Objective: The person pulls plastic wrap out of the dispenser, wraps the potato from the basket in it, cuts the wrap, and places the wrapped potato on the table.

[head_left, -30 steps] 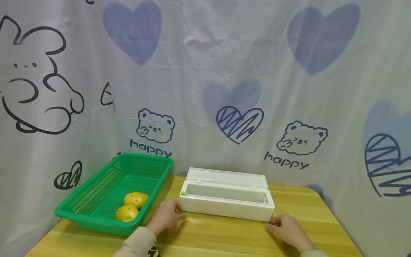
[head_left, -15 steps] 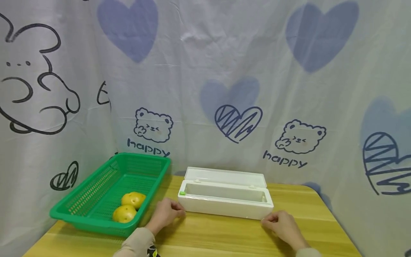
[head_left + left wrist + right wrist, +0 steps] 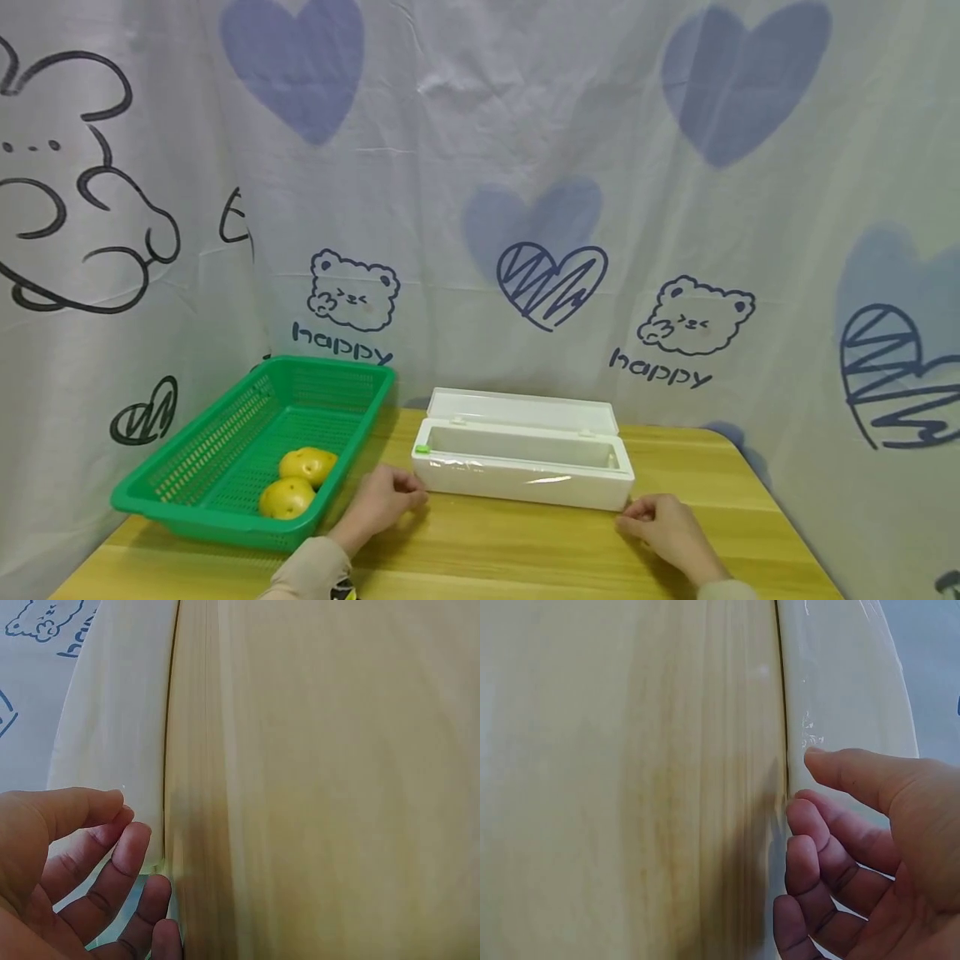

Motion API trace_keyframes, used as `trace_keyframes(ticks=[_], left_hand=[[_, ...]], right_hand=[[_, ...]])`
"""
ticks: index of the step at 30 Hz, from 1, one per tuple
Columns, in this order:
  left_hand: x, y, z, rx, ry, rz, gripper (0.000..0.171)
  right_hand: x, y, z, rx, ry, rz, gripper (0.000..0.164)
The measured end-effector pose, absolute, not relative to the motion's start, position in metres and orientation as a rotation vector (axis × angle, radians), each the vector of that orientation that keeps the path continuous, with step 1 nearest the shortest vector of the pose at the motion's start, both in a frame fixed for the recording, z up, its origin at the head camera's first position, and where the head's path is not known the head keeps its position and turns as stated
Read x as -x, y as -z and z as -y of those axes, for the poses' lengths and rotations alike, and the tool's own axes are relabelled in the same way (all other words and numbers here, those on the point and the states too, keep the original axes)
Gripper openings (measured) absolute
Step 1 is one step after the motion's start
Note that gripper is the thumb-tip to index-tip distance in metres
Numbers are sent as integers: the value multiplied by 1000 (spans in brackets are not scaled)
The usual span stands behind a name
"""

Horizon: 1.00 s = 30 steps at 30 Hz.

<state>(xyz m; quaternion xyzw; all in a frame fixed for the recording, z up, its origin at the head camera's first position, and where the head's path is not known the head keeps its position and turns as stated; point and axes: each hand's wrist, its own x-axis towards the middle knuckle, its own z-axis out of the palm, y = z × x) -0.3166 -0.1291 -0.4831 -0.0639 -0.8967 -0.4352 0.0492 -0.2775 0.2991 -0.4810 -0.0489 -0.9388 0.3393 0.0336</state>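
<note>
A long white box (image 3: 522, 483) stands on the wooden table, its hinged lid (image 3: 522, 411) tipped back. At the left end of its rim sits a small green tab (image 3: 423, 449); shiny clear film shows on the front. My left hand (image 3: 385, 497) is at the box's front left corner, fingers loosely bent. In the left wrist view, the thumb of my left hand (image 3: 75, 862) meets the forefinger, with nothing visible between them. Beside the front right corner is my right hand (image 3: 667, 529). The right wrist view shows my right hand (image 3: 877, 847) loosely curled and holding nothing, thumb apart from the fingers.
To the left, a green plastic basket (image 3: 180, 450) holds two yellow potatoes, one potato (image 3: 308, 465) behind the other potato (image 3: 287, 498). The wooden table (image 3: 495, 550) has a rounded back right corner. A printed white curtain (image 3: 465, 333) hangs behind and along both sides.
The head view has drifted slightly, so everything sits a little further left. My right fingertips came in against the box's front right corner, then drew back slightly. My left hand has hardly moved.
</note>
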Motion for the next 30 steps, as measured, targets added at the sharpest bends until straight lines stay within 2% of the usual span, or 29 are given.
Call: trace_keyframes(ticks=[6,14,23,30], left_hand=[[315,482,130,208,1343,2733,11],[311,479,132,221,1387,2737,14],[304,478,136,248,1456,2721,12],[299,474,134,293,1561,2709,11]], right_hand=[[282,483,-296,131,-1073,2912,22],[280,483,-291,102,-1163,2844,9],[268,476,-296,-54,-1228,2807,8],[265,469,-303,-71,-1474,2823,19]])
